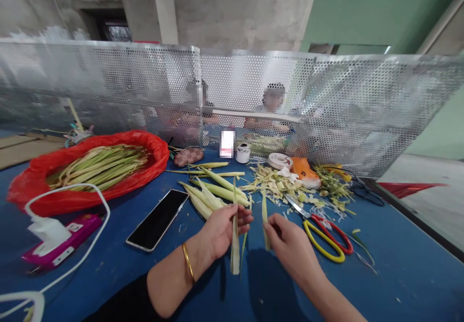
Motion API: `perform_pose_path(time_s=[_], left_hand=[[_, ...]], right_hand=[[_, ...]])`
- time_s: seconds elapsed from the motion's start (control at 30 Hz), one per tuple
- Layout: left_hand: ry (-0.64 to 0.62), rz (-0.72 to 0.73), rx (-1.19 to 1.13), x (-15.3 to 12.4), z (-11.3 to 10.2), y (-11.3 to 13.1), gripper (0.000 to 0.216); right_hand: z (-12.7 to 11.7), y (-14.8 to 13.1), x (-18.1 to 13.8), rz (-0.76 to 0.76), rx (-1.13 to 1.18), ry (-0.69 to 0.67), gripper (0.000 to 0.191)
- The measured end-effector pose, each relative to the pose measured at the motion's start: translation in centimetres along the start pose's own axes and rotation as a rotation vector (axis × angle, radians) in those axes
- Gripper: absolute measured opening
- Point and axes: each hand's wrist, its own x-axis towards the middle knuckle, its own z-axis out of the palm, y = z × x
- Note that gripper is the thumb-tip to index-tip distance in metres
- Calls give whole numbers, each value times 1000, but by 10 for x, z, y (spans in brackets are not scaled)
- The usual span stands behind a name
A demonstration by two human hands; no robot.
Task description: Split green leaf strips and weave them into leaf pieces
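Observation:
My left hand [221, 230], with a gold bangle at the wrist, grips a long pale leaf strip [235, 256] under the thumb. The strip stands nearly upright in the view, its ends showing above and below the fingers. A narrower yellow-green leaf strip [264, 206] is pinched between thumb and fingertips of my right hand [290, 240]. Just beyond my left hand lie several pale green husk-like leaves [197, 198]. To the right of my right hand rest scissors [328, 240] with one yellow and one red handle loop, their blades pointing away among scraps.
A black-screened phone [157, 220] and a magenta power strip [65, 244] with white cable lie left. Behind them, a red bag [155, 155] holds long leaves. Leaf scraps [270, 182], a tape roll [280, 161] and a lit phone [227, 143] stand before a perforated metal screen [232, 78]; people sit beyond.

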Motion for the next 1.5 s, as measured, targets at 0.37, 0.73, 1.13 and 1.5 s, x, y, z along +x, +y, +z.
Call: perform_pose_path(time_s=[0.37, 0.73, 1.13, 1.5], left_hand=[[-103, -104, -138, -1, 4, -11, 13], [-116, -64, -194, -1, 7, -14, 19], [-101, 67, -170, -3, 7, -18, 19], [-138, 91, -110, -4, 4, 0, 20]], right_hand=[[25, -10, -9, 172, 612, -266, 29], [32, -14, -15, 236, 755, -349, 32], [33, -19, -19, 238, 762, -417, 40], [14, -9, -9, 30, 325, -226, 29]])
